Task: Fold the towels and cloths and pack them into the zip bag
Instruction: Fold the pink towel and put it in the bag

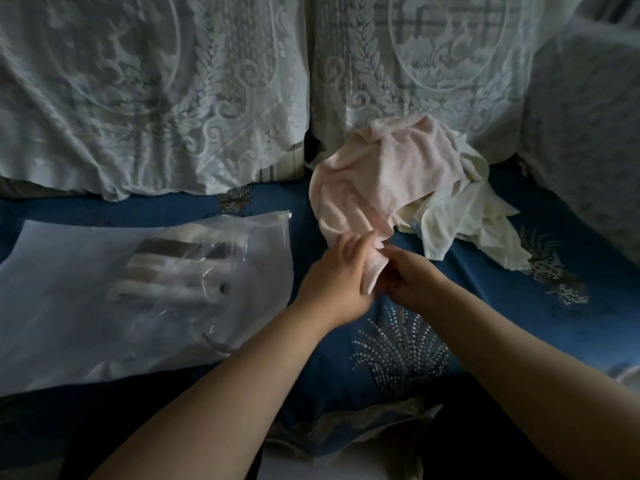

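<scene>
A pale pink towel [382,176] lies crumpled on top of a heap at the back right of the blue sofa seat. My left hand [334,277] and my right hand [414,278] meet just below it, both pinching the towel's lower corner. Under and beside the pink towel lie cream-white cloths [460,220], loose and unfolded. A clear zip bag [69,271] lies flat to the left, its zip edge toward the back. Inside it sits a stack of folded cloths [173,271] in brown and light tones.
The seat cover [398,344] is dark blue with dotted silver plant patterns. White lace covers [156,98] hang over the sofa back cushions, and another lace-covered cushion [588,133] stands at the right. The seat's front edge runs below my forearms.
</scene>
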The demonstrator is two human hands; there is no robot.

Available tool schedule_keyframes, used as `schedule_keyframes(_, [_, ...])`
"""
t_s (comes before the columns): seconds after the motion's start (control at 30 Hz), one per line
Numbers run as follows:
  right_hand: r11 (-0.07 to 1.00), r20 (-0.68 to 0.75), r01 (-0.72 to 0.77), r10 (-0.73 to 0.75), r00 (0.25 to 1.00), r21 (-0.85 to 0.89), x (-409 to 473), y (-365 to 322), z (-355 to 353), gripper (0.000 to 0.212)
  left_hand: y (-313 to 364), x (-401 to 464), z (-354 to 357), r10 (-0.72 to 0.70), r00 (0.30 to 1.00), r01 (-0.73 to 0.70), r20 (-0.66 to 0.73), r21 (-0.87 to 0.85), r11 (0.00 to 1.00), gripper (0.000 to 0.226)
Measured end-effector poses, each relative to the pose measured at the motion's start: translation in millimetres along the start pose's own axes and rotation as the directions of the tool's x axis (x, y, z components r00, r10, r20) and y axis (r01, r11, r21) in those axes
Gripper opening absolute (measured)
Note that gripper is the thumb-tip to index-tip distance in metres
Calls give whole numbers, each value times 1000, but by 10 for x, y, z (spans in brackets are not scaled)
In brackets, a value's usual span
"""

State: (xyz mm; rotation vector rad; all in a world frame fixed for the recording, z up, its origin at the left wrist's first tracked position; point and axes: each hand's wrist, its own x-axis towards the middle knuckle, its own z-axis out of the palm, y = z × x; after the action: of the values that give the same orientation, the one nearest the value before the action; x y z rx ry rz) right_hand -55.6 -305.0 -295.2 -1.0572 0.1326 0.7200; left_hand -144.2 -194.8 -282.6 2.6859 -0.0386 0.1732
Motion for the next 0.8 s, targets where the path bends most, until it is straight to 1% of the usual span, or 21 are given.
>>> schedule_keyframes(0.03, [999,14,1,-1,1000,-35,-32,-51,-29,16,17,20,-17,8,994,-14,-104,-53,998,67])
schedule_keyframes(0.07, [992,7,0,1,1000,-126,-80,-110,-50,19,30,27,-48,1,987,-19,-160,-115,993,49])
schedule_keyframes(0.1, [962,-24,-16,9,1000,-274,-99,-164,-82,21,20,32,-77,-14,986,-17,-169,-175,984,35])
schedule_keyframes(0.13, [894,-52,-42,21,998,-447,-120,-215,-102,22,-1,32,-110,-33,988,-1,-148,-224,975,28])
schedule_keyframes(0.17, [792,-81,-61,15,997,-608,-88,-258,-130,23,-28,21,-142,-57,992,24,-116,-263,965,24])
schedule_keyframes(0.2, [689,-103,-60,-21,994,-722,-21,-294,-150,27,-55,11,-176,-83,992,51,-92,-305,951,22])
schedule_keyframes(0.23, [615,-106,-22,-100,989,-788,84,-326,-187,31,-77,10,-210,-115,990,79,-81,-354,932,20])
schedule_keyframes(0.27, [585,-102,34,-198,975,-810,215,-365,-226,38,-103,26,-243,-154,984,106,-88,-408,907,20])
schedule_keyframes(0.3, [629,-106,91,-269,957,-772,334,-428,-247,39,-124,46,-274,-197,975,129,-100,-464,877,21])
schedule_keyframes(0.33, [743,-109,149,-286,952,-653,449,-484,-257,39,-145,71,-296,-237,965,147,-111,-519,842,20])
schedule_keyframes(0.37, [857,-110,160,-242,964,-490,567,-521,-266,36,-160,90,-314,-268,957,161,-110,-566,808,16])
schedule_keyframes(0.4, [921,-103,155,-204,974,-357,673,-542,-263,31,-180,111,-322,-290,952,176,-100,-598,782,13])
schedule_keyframes(0.47, [952,-75,131,-157,985,-275,839,-536,-254,27,-234,139,-340,-308,950,215,-40,-634,743,11])
schedule_keyframes(0.53, [955,-80,127,-154,985,-269,971,-491,-269,31,-269,139,-360,-314,949,247,16,-655,714,11])
schedule_keyframes(0.6, [933,-180,193,-255,950,-304,1074,-453,-292,35,-297,147,-370,-346,938,267,15,-667,696,11])
schedule_keyframes(0.63, [900,-252,228,-334,908,-372,1085,-458,-287,33,-293,150,-386,-370,929,273,-5,-665,696,11])
schedule_keyframes(0.67, [849,-307,248,-418,855,-466,1076,-478,-278,30,-286,161,-401,-396,917,268,-48,-662,700,12])
schedule_keyframes(0.7, [776,-334,229,-490,805,-587,1047,-496,-256,30,-274,174,-420,-421,901,250,-106,-667,702,14])
schedule_keyframes(0.73, [707,-328,186,-523,787,-682,963,-495,-192,33,-255,187,-451,-439,880,220,-180,-665,714,16])
schedule_keyframes(0.77, [668,-304,148,-510,805,-730,843,-470,-120,39,-230,196,-496,-444,858,189,-257,-647,739,17])
schedule_keyframes(0.8, [675,-270,128,-452,850,-726,681,-423,-55,44,-208,201,-537,-434,840,164,-325,-610,775,19])
